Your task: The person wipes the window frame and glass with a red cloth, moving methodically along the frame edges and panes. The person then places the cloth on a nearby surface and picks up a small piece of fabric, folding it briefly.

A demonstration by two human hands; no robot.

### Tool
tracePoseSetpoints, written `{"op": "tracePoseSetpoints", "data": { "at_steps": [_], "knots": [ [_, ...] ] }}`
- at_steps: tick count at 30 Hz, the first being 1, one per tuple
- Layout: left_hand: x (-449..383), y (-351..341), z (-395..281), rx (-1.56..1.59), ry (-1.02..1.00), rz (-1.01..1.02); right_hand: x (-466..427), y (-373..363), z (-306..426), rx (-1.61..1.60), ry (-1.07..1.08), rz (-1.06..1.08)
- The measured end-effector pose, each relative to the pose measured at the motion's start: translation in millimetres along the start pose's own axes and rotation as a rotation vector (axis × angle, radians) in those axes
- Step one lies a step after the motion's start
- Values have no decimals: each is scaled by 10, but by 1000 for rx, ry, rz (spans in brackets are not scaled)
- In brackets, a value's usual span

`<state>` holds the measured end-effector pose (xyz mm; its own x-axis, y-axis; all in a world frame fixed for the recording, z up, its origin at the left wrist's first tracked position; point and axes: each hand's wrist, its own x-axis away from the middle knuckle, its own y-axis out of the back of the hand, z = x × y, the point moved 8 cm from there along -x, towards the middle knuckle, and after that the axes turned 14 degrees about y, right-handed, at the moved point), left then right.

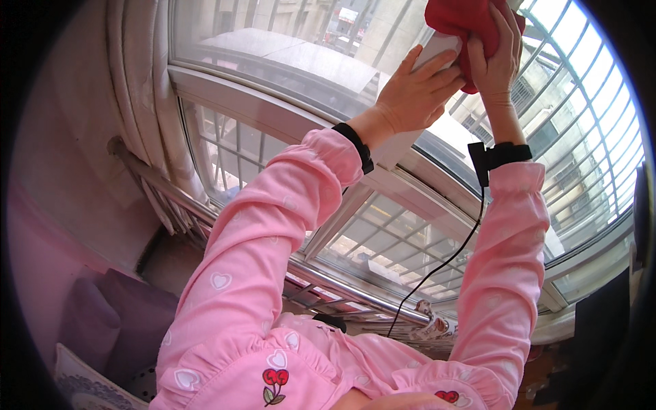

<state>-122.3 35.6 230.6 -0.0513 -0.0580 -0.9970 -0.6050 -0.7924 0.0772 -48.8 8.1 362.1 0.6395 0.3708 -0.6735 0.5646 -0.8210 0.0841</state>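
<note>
My right hand is raised high and grips a bunched red cloth at the upper edge of the view. The cloth lies against the white upright of the window frame. Just left of it, my left hand rests on that same upright, its fingers apart and laid over the white surface. Its fingertips are close to the cloth's lower part. Part of the cloth is cut off by the top of the view.
Window panes with metal bars outside surround both hands. A steel railing runs below the sill. A light curtain hangs at left. From my right wrist strap a black cable hangs down. A patterned cushion lies at lower left.
</note>
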Motion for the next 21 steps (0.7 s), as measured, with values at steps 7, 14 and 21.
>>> {"op": "tracePoseSetpoints", "data": {
  "at_steps": [7, 14, 21],
  "knots": [
    [68, 23, 12, 79, -81, -137, 193, -7, 19, -94, -204, 21],
    [150, 155, 136, 561, 5, -15, 568, 29, 469, -137, -148, 93],
    [169, 218, 128, 436, -59, 66, 685, 57, 556, -129, -239, 113]
  ]
}}
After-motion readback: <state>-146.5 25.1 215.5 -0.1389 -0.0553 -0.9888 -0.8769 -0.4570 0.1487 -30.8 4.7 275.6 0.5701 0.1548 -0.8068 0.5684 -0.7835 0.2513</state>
